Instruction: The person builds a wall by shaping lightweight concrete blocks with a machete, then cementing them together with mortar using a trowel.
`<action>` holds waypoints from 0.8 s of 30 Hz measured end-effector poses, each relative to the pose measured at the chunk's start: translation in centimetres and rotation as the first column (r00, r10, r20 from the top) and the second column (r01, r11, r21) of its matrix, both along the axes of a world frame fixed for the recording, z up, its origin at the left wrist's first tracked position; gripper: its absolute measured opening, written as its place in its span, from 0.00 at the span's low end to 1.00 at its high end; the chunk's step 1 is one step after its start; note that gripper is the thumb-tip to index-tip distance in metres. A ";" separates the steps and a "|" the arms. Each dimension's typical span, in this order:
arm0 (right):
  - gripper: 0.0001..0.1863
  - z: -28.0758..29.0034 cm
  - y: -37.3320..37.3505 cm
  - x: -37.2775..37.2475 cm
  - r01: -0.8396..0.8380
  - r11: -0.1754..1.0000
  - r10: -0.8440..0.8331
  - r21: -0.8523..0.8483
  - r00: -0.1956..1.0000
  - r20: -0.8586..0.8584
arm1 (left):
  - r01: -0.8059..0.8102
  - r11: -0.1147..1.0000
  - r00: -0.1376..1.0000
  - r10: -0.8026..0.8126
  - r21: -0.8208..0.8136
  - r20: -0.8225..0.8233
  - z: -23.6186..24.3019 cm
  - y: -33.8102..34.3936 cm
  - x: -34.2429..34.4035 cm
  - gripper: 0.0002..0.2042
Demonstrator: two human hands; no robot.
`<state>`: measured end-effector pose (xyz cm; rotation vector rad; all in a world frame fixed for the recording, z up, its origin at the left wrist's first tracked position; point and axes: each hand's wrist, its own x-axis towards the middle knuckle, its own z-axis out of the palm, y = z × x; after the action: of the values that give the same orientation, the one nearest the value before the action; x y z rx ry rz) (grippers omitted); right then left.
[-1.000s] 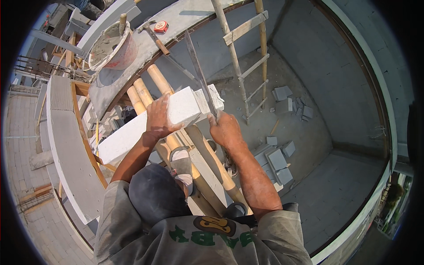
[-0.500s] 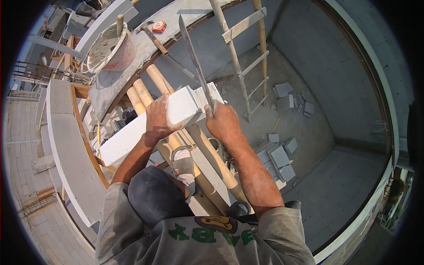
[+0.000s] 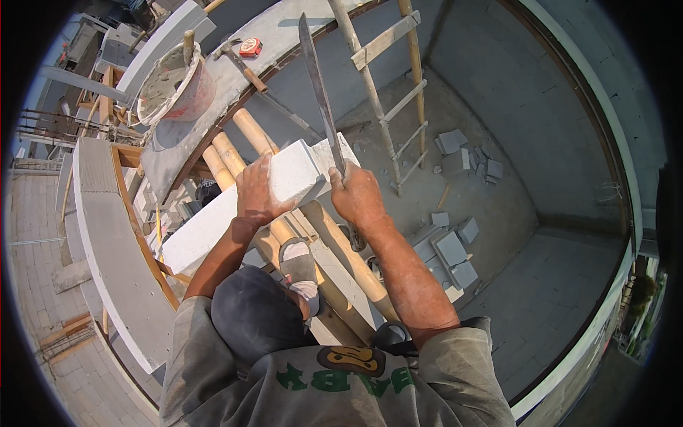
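White block (image 3: 206,224), from whose middle the clock directions are taken, lies near the centre of the view, slanting from 8 to 2 o'clock across bamboo poles (image 3: 252,132). A pale curved wall (image 3: 107,270) bounds it at 9 o'clock. At 11 o'clock a bucket (image 3: 199,96) of mortar stands on a grey ledge (image 3: 167,146); at 12 o'clock, a hammer (image 3: 245,69) and a red-and-white tape measure (image 3: 250,48). A wooden ladder (image 3: 366,85) rises between 1 and 2 o'clock, apart from the block. Cut pieces (image 3: 449,249) lie on the floor below, between 3 and 4 o'clock. A sandalled foot (image 3: 297,261) is set at 5 o'clock, and a dark-clad knee (image 3: 256,313) obstructs the view at 6 o'clock.

The left hand (image 3: 257,191) clasps the block from above, its fingers moderately spread and reaching the far edge; how far they wrap below is hidden. The right hand (image 3: 358,196) is closed tightly around the lower end of a long metal blade (image 3: 318,85), which points to 12 o'clock. The blade overlaps the block's end at 2 o'clock; whether it touches cannot be told.
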<state>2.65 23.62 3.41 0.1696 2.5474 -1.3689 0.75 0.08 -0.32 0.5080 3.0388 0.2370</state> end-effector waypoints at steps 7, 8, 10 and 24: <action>0.16 -7.6 1.3 1.6 -0.204 0.958 0.153 0.203 0.958 0.241 | 0.023 1.000 1.000 -0.023 0.013 0.012 -0.6 1.0 -0.2 0.53; 0.15 -6.1 0.9 1.0 -0.241 0.945 0.185 0.220 0.951 0.247 | 0.015 1.000 1.000 -0.015 0.015 0.011 -0.4 0.3 -0.1 0.53; 0.15 -4.2 0.2 1.3 -0.176 0.967 0.129 0.185 0.962 0.241 | -0.006 1.000 1.000 0.005 0.021 0.028 -0.2 -0.1 -0.1 0.54; 0.15 -7.9 7.5 1.4 0.035 0.907 -0.172 0.419 0.940 0.293 | 0.008 0.997 1.000 -0.009 0.076 0.012 -0.5 0.6 -0.5 0.52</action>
<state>4.06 31.13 -4.47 0.5666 2.5255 -0.7365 0.28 0.67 -0.83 0.5215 3.0245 0.3550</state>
